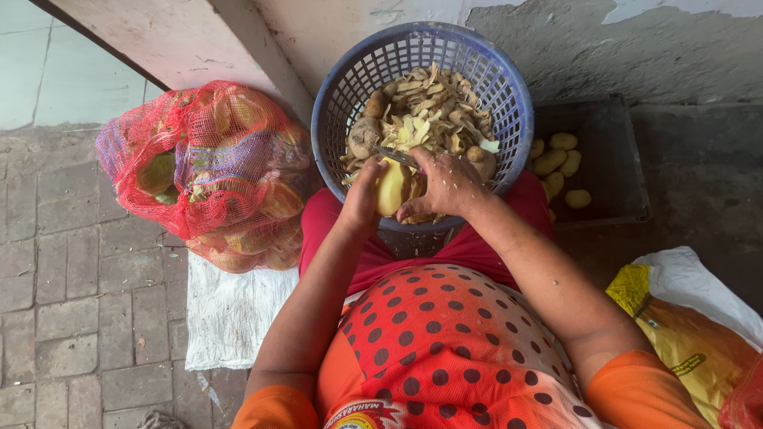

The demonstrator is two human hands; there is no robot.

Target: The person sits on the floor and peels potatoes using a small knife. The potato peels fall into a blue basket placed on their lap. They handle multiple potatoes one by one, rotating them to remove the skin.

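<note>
Your left hand (362, 199) is closed around a half-peeled potato (391, 187), its grip pressed on the left side of the potato, and you hold it just above the near rim of the blue plastic basket (334, 103) that rests on your lap. Your right hand (447, 184) is beside the potato on the right, its grip pinching a small knife (397, 156) whose blade lies across the top of the potato. Bits of peel stick to the back of this hand. Inside the basket there is a heap of pale potato peels (429, 107), with a few unpeeled potatoes (364, 137) at the left edge of the heap. To your left, on the brick floor (71, 302), a red net sack (214, 171) full of potatoes lies on a white cloth (226, 314). To your right, a dark crate (612, 167) holds several peeled yellow potatoes (560, 163), and near your right elbow there is a yellow bag (691, 349).
</note>
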